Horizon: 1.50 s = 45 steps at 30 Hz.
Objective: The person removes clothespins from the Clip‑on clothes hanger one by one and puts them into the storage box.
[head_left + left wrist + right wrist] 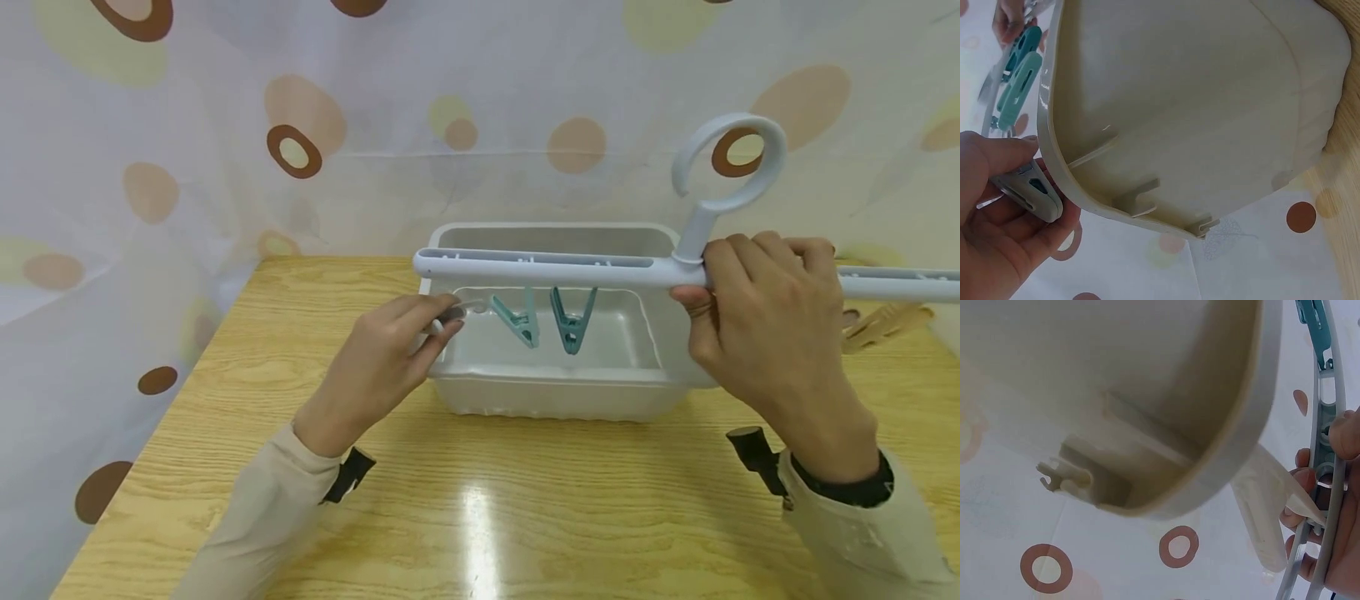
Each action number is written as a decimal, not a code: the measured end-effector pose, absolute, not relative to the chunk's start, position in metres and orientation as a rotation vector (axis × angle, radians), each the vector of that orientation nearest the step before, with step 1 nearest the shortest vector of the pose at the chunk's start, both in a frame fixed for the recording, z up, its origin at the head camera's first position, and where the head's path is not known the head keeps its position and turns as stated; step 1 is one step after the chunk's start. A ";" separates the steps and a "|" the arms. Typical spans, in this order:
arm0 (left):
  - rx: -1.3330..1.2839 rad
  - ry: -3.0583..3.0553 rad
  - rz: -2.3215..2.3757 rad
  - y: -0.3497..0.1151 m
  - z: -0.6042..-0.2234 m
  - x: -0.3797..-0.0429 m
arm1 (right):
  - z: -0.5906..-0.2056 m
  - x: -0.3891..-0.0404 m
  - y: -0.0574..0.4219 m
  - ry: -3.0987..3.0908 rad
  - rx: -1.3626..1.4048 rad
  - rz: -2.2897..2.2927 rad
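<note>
My right hand (772, 317) grips a white clip hanger (555, 271) by its bar, just right of the ring-shaped hook (772, 158). The bar runs level above a white plastic basin (555, 400). Two teal clothespins, one lighter (521, 321) and one darker (572, 323), hang from the bar's left half. Under its left end, my left hand (382, 346) pinches a pale grey clothespin (1032, 190) between thumb and fingers. The left wrist view shows that clothespin beside the basin's rim, in line with the teal ones. Fingers wrap the slotted bar (1325, 444) in the right wrist view.
The basin stands on a wooden table (525, 517) close to the back edge. Beige clothespins (885, 325) lie on the table to the right, partly hidden behind my right hand. A spotted white sheet (495, 100) hangs behind and at the left.
</note>
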<state>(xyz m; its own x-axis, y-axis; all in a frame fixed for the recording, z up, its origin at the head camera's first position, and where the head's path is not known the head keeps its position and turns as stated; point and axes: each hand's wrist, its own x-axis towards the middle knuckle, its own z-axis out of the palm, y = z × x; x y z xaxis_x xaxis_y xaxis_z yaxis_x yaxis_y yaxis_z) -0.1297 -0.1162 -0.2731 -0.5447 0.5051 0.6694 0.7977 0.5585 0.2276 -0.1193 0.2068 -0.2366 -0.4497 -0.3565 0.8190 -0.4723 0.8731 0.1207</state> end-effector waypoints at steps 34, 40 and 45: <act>-1.167 -2.531 -0.614 -0.100 -0.279 -0.174 | -0.235 -0.120 0.207 -2.127 0.615 0.165; -1.172 -2.537 -0.591 -0.099 -0.280 -0.179 | -0.236 -0.120 0.205 -2.132 0.612 0.161; -1.156 -2.552 -0.606 -0.098 -0.281 -0.179 | -0.235 -0.120 0.203 -2.142 0.627 0.144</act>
<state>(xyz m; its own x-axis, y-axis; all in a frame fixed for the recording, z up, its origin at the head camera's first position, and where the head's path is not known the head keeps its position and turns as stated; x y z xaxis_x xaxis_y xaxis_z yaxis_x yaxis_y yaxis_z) -0.1785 -0.0976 -0.2815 -0.6433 0.6473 0.4088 0.7620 0.5930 0.2601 -0.1199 0.2032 -0.2353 -0.4905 -0.3836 0.7825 -0.4851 0.8661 0.1206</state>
